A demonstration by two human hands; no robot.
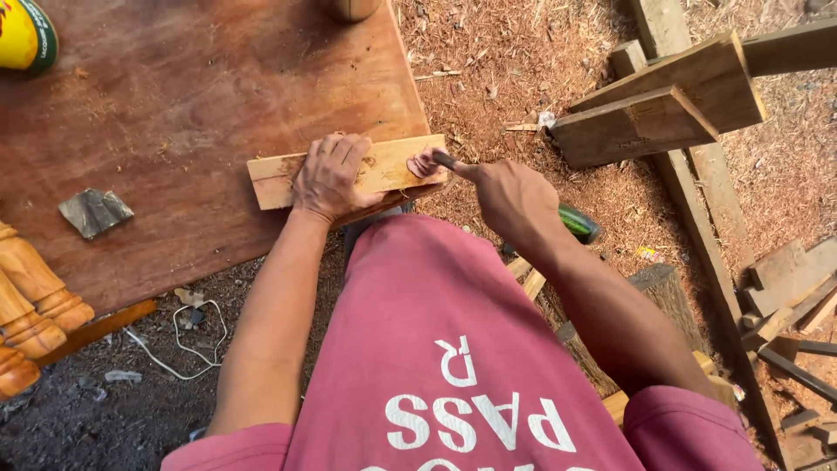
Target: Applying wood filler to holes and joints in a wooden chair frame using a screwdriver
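Small pale rectangular wooden block [349,171] lying at the near right edge of the broad reddish-brown plywood board [174,113], its right end reaching the board's corner. Left hand [331,177] spread flat on top of the block, fingers open, pressing down near its middle. Right hand [514,199] closed around a chisel with a green handle [577,221], blade tip touching the block's right end.

Judged by the wood: 1 shallow curved cut with a reddish curl of shaving [425,164] begun at the block's right end; the rest of the top face uncarved, so early in the carving.

Left of the block, a small grey stone [94,212]; farther left, turned wooden spindles [30,301]. Right of the block, sawdust-covered ground [523,78] and stacked timber offcuts [663,105].
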